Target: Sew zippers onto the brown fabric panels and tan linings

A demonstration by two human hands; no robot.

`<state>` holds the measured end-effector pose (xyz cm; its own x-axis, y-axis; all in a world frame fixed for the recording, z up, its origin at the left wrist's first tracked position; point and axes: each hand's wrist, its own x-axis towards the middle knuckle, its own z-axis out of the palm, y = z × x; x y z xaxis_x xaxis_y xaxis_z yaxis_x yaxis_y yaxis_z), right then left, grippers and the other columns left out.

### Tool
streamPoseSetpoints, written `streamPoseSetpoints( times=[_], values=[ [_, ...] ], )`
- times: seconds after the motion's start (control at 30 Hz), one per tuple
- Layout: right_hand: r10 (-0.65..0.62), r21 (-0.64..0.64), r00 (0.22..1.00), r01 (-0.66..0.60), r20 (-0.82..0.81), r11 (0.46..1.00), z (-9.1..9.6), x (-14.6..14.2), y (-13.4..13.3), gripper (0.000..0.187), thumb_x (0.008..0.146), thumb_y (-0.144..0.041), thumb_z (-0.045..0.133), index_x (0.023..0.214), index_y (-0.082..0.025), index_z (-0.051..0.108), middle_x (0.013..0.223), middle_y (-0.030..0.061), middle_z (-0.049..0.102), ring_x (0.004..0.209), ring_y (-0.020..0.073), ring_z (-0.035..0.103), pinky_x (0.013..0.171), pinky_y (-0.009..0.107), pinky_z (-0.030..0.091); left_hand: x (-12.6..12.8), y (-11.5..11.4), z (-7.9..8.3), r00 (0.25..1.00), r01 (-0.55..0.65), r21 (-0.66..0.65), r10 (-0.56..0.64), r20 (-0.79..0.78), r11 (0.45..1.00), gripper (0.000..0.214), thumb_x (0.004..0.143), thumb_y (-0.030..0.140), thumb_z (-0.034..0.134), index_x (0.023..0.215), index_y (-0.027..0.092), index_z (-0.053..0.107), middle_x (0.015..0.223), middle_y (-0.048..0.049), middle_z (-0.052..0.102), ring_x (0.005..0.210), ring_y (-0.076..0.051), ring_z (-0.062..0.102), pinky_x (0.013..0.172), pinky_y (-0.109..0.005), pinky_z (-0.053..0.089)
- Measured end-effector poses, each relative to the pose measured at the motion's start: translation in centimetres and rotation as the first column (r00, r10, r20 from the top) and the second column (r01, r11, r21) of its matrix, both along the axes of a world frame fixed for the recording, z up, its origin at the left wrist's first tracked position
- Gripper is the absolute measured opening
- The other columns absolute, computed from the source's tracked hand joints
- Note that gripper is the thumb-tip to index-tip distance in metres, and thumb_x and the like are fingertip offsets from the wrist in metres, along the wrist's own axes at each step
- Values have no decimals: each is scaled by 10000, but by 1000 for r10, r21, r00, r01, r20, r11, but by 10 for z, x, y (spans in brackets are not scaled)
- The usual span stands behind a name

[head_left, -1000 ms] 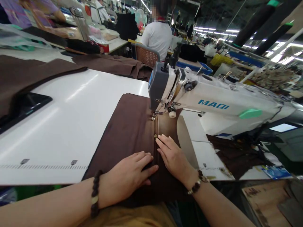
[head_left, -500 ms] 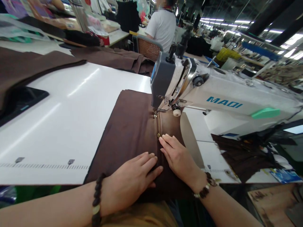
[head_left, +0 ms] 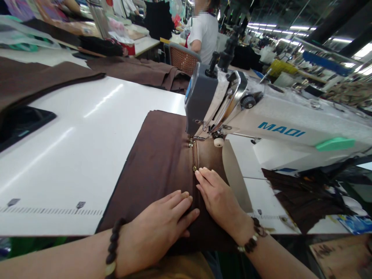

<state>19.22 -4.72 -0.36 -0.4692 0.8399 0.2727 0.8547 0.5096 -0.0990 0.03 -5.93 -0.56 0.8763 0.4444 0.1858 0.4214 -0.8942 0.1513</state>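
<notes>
One brown fabric panel (head_left: 157, 155), which we record lying on the white tabletop (head_left: 95, 155), its zipper (head_left: 194, 157) leading up to the presser foot (head_left: 191, 143) of a sewing machine (head_left: 285, 116) marked MAQI. Our left hand (head_left: 158, 221): palm down on the panel, fingers side by side, thumb spread apart. Our right hand (head_left: 221, 197): laid on the panel, fingers together, fingertips beside a brass-coloured pull (head_left: 194, 168); contact, we cannot tell. Further, dark cloth (head_left: 305, 201) at right.
</notes>
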Motion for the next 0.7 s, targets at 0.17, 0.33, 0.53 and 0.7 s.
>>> streamPoseSetpoints(
  times=[0.17, 0.33, 0.53, 0.7],
  values=[
    [-7, 19, 1000, 7, -21, 1000, 0, -1, 4, 340, 896, -122, 356, 1186, -50, 519, 1154, 122, 551, 1092, 235, 481, 972, 412, 432, -1, 5, -4, 1000, 6, 16, -6, -8, 1000, 375, 907, 355, 457, 1232, 167, 450, 1180, -119, 466, 1100, -270, 435, 941, -392, 390],
    [-44, -9, 999, 44, -29, 999, 0, -3, 12, 345, 897, -130, 354, 1200, -71, 509, 1158, 128, 545, 1094, 228, 477, 984, 414, 419, -1, 14, -2, 1000, 10, 16, -10, 6, 1000, 353, 903, 338, 470, 1214, 169, 466, 1171, -115, 462, 1090, -268, 437, 941, -389, 396],
    [-51, -52, 998, 50, -24, 997, 4, -5, 28, 345, 893, -134, 372, 1203, -64, 505, 1138, 136, 543, 1069, 234, 483, 967, 409, 433, -1, 30, 4, 999, 15, -36, -16, -29, 999, 357, 889, 303, 502, 1221, 174, 472, 1137, -105, 475, 1068, -264, 449, 944, -389, 405],
    [-67, -59, 997, 65, -34, 996, 4, -5, 42, 339, 896, -146, 366, 1199, -81, 503, 1142, 136, 536, 1078, 234, 475, 956, 404, 438, -1, 45, 5, 999, 25, -55, -27, -47, 998, 355, 890, 292, 500, 1223, 173, 477, 1148, -109, 468, 1057, -261, 455, 945, -394, 406]
  ],
)
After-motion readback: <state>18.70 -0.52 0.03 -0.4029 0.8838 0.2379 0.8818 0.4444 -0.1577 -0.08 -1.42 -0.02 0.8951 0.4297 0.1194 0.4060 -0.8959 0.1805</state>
